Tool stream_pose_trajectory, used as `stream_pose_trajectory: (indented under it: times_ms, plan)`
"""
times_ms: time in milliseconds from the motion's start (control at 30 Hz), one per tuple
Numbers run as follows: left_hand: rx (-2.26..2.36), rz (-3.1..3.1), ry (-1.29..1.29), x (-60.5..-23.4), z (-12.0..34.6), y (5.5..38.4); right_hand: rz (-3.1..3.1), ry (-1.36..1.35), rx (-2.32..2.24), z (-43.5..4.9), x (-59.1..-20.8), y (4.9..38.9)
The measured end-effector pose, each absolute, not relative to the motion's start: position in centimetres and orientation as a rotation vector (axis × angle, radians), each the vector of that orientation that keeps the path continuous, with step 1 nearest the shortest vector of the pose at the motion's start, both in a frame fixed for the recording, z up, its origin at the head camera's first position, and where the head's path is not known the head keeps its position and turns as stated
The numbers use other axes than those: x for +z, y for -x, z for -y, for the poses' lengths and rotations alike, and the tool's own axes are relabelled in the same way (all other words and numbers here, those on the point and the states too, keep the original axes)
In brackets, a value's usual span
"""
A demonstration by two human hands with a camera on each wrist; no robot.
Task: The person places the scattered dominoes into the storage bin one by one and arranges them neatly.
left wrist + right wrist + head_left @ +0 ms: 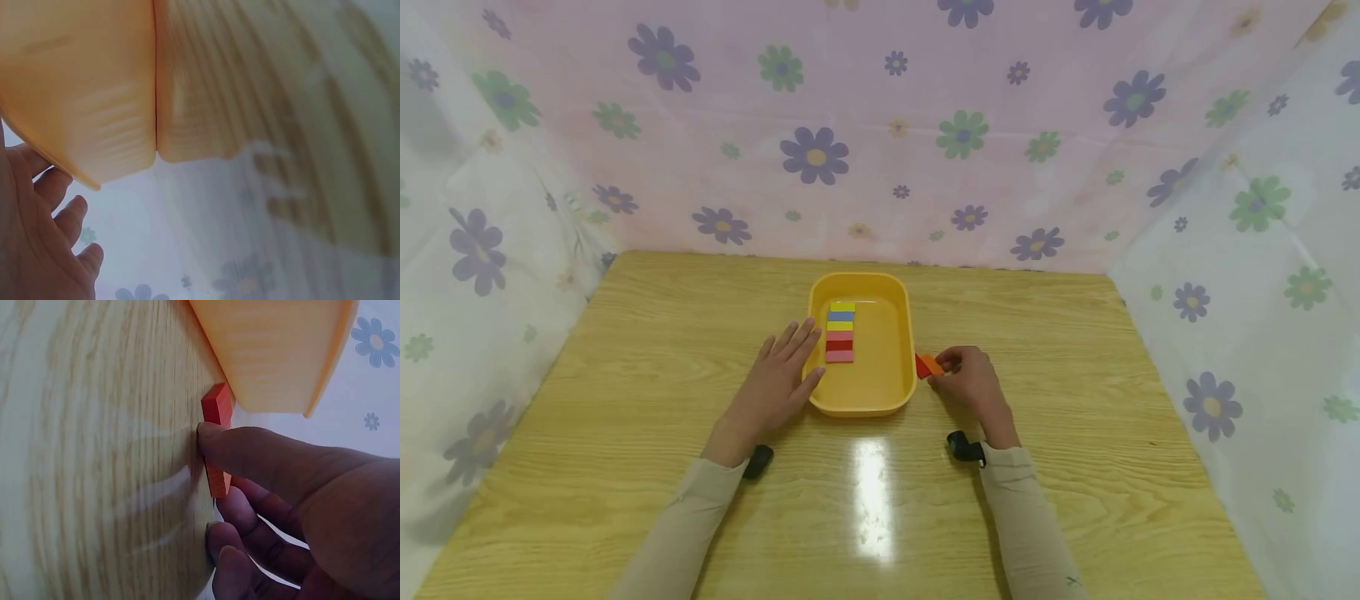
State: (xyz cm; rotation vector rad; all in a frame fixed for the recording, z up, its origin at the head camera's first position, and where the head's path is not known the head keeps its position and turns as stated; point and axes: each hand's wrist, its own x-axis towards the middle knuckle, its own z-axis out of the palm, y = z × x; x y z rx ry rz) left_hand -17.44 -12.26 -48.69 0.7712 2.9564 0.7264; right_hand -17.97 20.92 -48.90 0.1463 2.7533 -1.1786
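Observation:
A yellow plastic tray (880, 379) stands in the middle of the table. Inside it, along the left side, several flat coloured blocks (841, 333) lie in a column: yellow, blue, pink and red. My left hand (775, 375) rests its straight fingers on the tray's left rim; the left wrist view shows them along the tray's edge (81, 178). Just outside the tray's right wall, my right hand (973, 382) pinches an orange block (217, 482) between thumb and fingers, low at the tabletop. A red block (217, 403) lies against the orange one, on the tray side.
The wood-grain table (662, 367) extends around the tray. Behind it hangs a flowered pink cloth (865, 100), with flowered white cloth (1247, 275) at both sides. A small black device sits at each wrist, such as the right one (964, 447).

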Motion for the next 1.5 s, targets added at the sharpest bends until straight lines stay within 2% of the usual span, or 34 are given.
stream_pose_trajectory:
  times_ms: [1100, 1500]
  plan:
    - [0.763, -2.980, -0.791, -49.2, 12.5, 17.5, -2.763, -0.026, -1.068, -22.3, -48.1, 17.3]
    - [0.795, -2.995, -0.802, -49.7, 12.5, 17.2, -2.706, -0.103, -1.386, -22.8, -48.5, 16.9]
